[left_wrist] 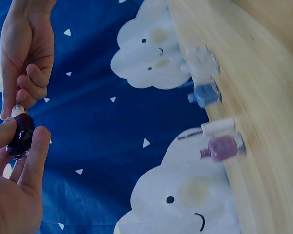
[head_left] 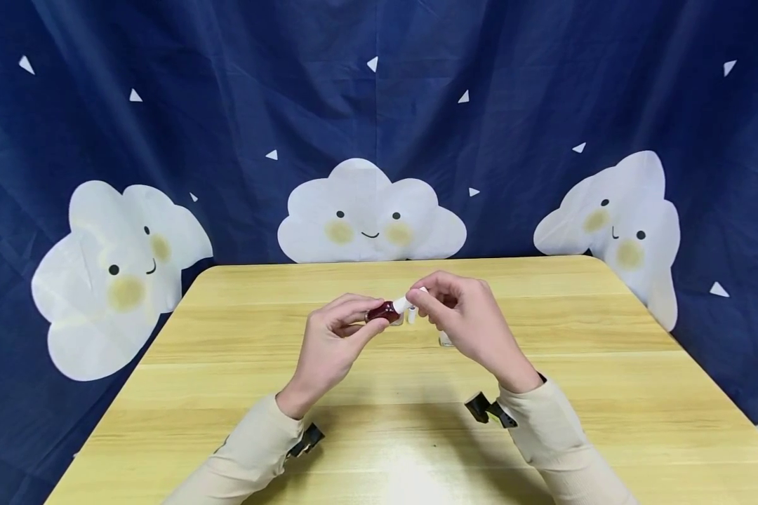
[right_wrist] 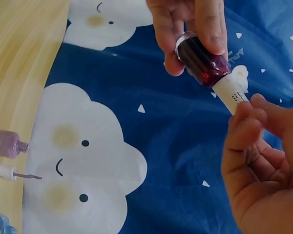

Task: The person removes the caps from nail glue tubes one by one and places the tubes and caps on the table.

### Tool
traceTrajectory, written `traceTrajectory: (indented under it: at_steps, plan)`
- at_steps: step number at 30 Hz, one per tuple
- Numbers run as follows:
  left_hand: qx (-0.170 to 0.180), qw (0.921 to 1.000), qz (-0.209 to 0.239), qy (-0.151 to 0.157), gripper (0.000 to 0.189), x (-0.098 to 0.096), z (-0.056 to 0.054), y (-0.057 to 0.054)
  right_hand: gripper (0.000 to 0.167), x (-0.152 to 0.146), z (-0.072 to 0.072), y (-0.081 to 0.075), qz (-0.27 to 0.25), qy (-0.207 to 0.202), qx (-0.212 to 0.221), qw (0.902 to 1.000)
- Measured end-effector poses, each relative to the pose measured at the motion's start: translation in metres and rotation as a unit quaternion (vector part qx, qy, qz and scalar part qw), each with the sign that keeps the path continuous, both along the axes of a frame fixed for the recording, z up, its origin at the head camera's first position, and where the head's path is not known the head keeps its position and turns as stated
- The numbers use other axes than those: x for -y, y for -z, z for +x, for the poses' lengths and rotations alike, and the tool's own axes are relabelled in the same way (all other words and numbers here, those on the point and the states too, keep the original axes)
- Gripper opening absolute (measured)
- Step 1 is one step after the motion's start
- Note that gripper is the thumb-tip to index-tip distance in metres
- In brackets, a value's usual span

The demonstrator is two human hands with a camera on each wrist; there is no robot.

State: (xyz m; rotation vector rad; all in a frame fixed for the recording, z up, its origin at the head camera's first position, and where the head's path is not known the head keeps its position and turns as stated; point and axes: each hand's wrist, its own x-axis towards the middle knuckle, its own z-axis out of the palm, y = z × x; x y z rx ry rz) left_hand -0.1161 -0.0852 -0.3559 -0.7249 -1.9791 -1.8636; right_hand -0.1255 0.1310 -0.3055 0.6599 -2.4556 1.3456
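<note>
Over the table, my left hand [head_left: 328, 344] grips a small bottle of dark red nail polish [right_wrist: 200, 58] between thumb and fingers. The bottle is tilted, its neck end toward the right. With thumb and fingertips my right hand [head_left: 470, 319] pinches the white cap [right_wrist: 228, 93], which sits at the bottle's neck in line with it. Small dark print shows on the cap in the right wrist view. No brush is visible between cap and bottle.
On the wooden table [head_left: 354, 414] stand an uncapped lilac polish bottle [left_wrist: 222, 147], a white cap with its brush exposed [left_wrist: 217, 127], a blue bottle [left_wrist: 206, 94] and a clear or whitish bottle [left_wrist: 201, 63]. A dark blue curtain [head_left: 379, 119] with clouds hangs behind.
</note>
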Motion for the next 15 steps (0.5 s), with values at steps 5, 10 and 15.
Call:
traceTrajectory:
  at_steps: [5, 10, 15]
  plan:
    - [0.021, 0.9997, 0.008, 0.01, 0.025, 0.0018, 0.0002, -0.0019, 0.008, 0.001, 0.0007, 0.0, 0.007, 0.003, -0.03, 0.9995]
    - [0.055, 0.9982, 0.014, 0.02, 0.026, 0.0044, -0.0006, -0.0025, 0.007, 0.0015, 0.0013, 0.0012, 0.001, -0.006, -0.045, 0.999]
    - [0.078, 0.9959, 0.025, 0.038, 0.028, 0.0069, -0.0011, -0.0034, 0.006, 0.0022, -0.0003, 0.0043, -0.009, -0.015, -0.062, 0.9979]
